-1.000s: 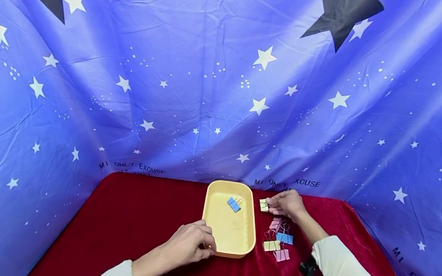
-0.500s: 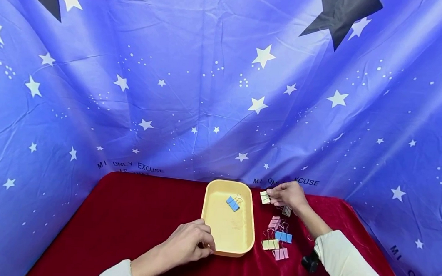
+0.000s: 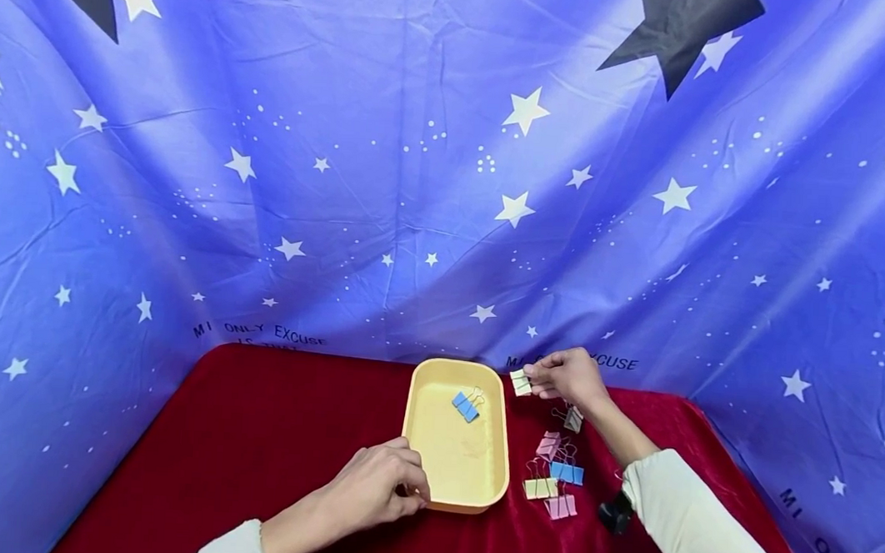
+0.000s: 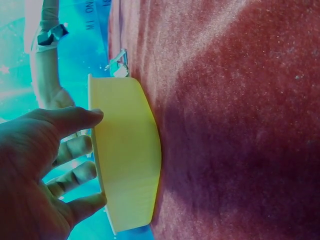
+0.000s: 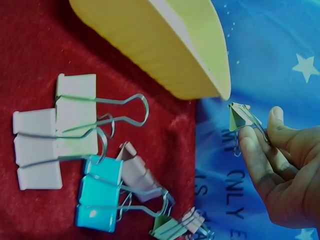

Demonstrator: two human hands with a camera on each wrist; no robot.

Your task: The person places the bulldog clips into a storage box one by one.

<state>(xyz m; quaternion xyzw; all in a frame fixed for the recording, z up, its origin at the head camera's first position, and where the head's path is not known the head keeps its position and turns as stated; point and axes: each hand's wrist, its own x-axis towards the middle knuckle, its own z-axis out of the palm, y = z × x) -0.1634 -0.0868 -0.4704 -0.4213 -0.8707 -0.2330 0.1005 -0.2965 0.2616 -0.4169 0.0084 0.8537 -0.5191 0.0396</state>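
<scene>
My right hand [image 3: 574, 377] pinches a pale yellow binder clip [image 3: 520, 383] by its wire handles, raised near the far right corner of a yellow tray [image 3: 506, 447]. In the right wrist view the held clip [image 5: 240, 117] shows between thumb and fingers, clear of the cloth. My left hand [image 3: 379, 482] holds the tray's near left rim, fingertips on its edge in the left wrist view. A blue binder clip [image 3: 466, 406] lies inside the tray. Right of it lie a pale yellow clip [image 3: 541, 489], pink clips [image 3: 561, 507] and another blue clip [image 3: 566, 473].
A greenish clip [image 3: 573, 419] lies below the right wrist, and a smaller pale clip [image 5: 194, 220] shows beside it in the right wrist view. Dark red cloth [image 3: 269, 434] covers the table. A blue star-patterned curtain [image 3: 387, 182] hangs behind and at both sides.
My right hand has lifted the pale yellow clip and carried it up and left toward the tray, uncovering a greenish clip beneath. The left hand keeps its place on the rim.
</scene>
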